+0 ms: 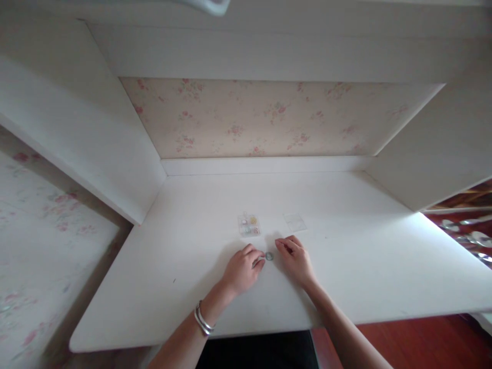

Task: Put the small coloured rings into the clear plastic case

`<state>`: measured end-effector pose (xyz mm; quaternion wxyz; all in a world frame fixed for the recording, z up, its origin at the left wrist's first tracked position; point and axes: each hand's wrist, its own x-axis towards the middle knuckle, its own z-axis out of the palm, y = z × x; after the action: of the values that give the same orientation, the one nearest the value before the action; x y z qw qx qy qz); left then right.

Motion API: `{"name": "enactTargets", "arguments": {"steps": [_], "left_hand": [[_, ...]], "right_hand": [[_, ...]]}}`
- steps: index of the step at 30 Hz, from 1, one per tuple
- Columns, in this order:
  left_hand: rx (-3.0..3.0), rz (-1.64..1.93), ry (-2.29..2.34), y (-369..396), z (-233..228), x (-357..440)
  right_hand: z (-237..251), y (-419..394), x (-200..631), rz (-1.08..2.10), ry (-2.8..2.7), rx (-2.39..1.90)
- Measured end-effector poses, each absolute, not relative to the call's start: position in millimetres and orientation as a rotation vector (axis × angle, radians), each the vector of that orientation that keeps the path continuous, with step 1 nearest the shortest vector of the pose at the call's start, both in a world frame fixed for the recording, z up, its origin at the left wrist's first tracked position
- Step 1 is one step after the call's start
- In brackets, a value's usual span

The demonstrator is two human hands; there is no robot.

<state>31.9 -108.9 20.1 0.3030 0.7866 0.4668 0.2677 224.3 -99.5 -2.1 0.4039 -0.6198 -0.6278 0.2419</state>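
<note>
My left hand is closed, its thumb and index finger at the left edge of a small greenish ring-shaped piece just above the white desk. To the right of that piece, my right hand has its thumb and fingertips pressed together. Whatever they pinch, if anything, is too small to make out. Beyond my left hand stands a small clear compartment box with tiny yellow, reddish and pale pieces in it. A flat, clear rectangular piece, perhaps a lid or a bag, lies past my right hand.
The white desk has side panels to the left and right, with a shelf overhead. A small dark speck lies at the left. Shiny objects show beyond the desk's right edge.
</note>
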Motion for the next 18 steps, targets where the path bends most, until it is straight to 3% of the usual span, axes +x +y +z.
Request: {"name": "enactTargets", "arguments": {"steps": [11,18], "left_hand": [[2.336,0.614,1.289,-103.2,13.4,57.5],[2.123,0.723,1.237,-102.5,17.3,56.2]], "right_hand": [[-1.6,-100.3,226.7,0.635,-1.556,-1.553],[1.3,-103.0,230.1,0.648,-1.607,-1.535]]}}
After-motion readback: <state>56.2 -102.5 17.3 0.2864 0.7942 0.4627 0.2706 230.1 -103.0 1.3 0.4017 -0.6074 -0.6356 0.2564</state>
